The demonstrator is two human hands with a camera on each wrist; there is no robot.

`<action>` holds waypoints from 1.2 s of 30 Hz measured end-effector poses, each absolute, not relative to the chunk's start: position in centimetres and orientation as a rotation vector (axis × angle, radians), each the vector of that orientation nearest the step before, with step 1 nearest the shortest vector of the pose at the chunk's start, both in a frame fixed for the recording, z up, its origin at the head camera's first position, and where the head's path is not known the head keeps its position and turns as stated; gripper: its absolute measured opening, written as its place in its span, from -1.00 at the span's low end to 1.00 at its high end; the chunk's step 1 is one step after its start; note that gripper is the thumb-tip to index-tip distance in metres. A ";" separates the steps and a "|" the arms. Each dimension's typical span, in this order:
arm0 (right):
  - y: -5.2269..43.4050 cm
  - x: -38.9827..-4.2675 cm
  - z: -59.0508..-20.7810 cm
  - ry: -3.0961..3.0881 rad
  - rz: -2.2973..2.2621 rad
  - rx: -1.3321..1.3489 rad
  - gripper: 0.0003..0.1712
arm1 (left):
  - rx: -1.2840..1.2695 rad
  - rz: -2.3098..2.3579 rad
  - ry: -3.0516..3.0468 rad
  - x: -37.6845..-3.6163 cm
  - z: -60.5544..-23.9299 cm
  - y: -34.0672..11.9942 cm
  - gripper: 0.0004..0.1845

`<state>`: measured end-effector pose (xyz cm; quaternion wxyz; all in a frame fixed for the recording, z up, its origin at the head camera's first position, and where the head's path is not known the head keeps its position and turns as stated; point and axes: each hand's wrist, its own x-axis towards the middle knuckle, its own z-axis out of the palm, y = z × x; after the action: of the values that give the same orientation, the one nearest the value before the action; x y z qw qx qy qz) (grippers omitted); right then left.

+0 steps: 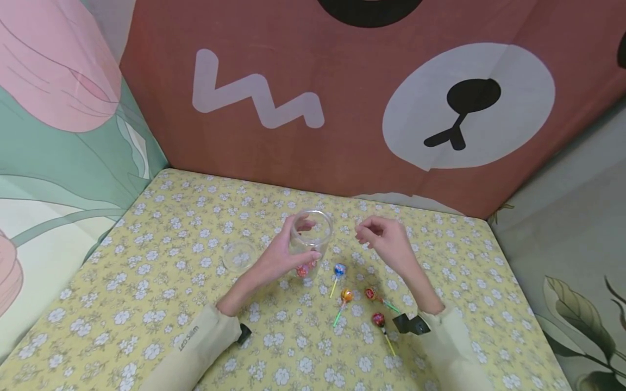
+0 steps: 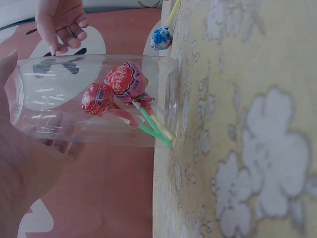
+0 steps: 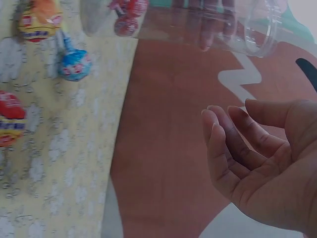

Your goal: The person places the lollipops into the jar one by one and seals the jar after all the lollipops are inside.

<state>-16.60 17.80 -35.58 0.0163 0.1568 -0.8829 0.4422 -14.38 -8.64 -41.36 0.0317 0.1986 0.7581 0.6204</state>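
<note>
A clear jar stands upright on the cloth, its mouth uncovered. My left hand grips it around the upper part, thumb at the front and fingers behind. Inside, red-wrapped lollipops lean with their sticks at the bottom. To the right of the jar, my right hand hovers above the table with loosely curled fingers and nothing in them, as the right wrist view also shows. Below it lie a blue lollipop, an orange lollipop, a red-and-orange lollipop and a dark red lollipop.
A round clear lid lies left of the jar, beside my left forearm. Yellow flowered cloth covers the table. A brown curtain with a bear print hangs along the back edge, and printed fabric closes the left side.
</note>
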 end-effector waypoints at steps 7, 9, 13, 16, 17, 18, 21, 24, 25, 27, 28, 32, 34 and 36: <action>18.1 -16.4 -36.5 -2.758 1.366 0.482 -0.84 | 0.622 1.904 2.334 -14.4 -41.3 -8.6 -0.07; 18.2 -16.3 -36.8 -2.757 1.374 0.483 -0.85 | 0.623 1.901 2.338 -14.4 -41.3 -8.6 -0.07; 18.2 -16.2 -37.4 -2.770 1.389 0.480 -0.86 | 0.629 1.900 2.344 -14.4 -41.4 -8.6 -0.07; 18.2 -16.0 -38.0 -2.791 1.384 0.472 -0.87 | 0.633 1.898 2.346 -14.5 -41.4 -8.6 -0.08; 18.2 -16.0 -38.2 -2.797 1.378 0.467 -0.87 | 0.634 1.895 2.349 -14.5 -41.4 -8.6 -0.07; 18.2 -16.0 -38.3 -2.801 1.374 0.464 -0.87 | 0.633 1.893 2.351 -14.5 -41.5 -8.6 -0.07; 18.2 -16.0 -38.7 -2.817 1.368 0.453 -0.88 | 0.634 1.887 2.356 -14.6 -41.5 -8.6 -0.08; 18.2 -15.9 -39.0 -2.833 1.369 0.435 -0.88 | 0.628 1.882 2.358 -14.5 -41.5 -8.6 -0.08; 18.2 -15.9 -39.0 -2.838 1.372 0.430 -0.88 | 0.626 1.880 2.358 -14.5 -41.4 -8.6 -0.08; 18.3 -15.9 -39.1 -2.845 1.376 0.421 -0.88 | 0.623 1.876 2.359 -14.5 -41.5 -8.6 -0.07; 18.3 -15.9 -39.1 -2.847 1.378 0.415 -0.88 | 0.619 1.875 2.360 -14.5 -41.5 -8.6 -0.07; 18.4 -15.9 -39.2 -2.852 1.392 0.410 -0.85 | 0.624 1.870 2.366 -14.5 -41.4 -8.6 -0.07; 18.4 -15.9 -39.4 -2.853 1.403 0.412 -0.85 | 0.624 1.868 2.370 -14.5 -41.4 -8.7 -0.07; 18.4 -15.8 -39.6 -2.859 1.413 0.422 -0.85 | 0.623 1.868 2.372 -14.5 -41.4 -8.7 -0.07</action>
<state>-15.85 18.41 -39.57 -0.0377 0.1311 -0.8882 0.4388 -14.48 -8.68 -41.44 0.0296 0.2019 0.7691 0.6056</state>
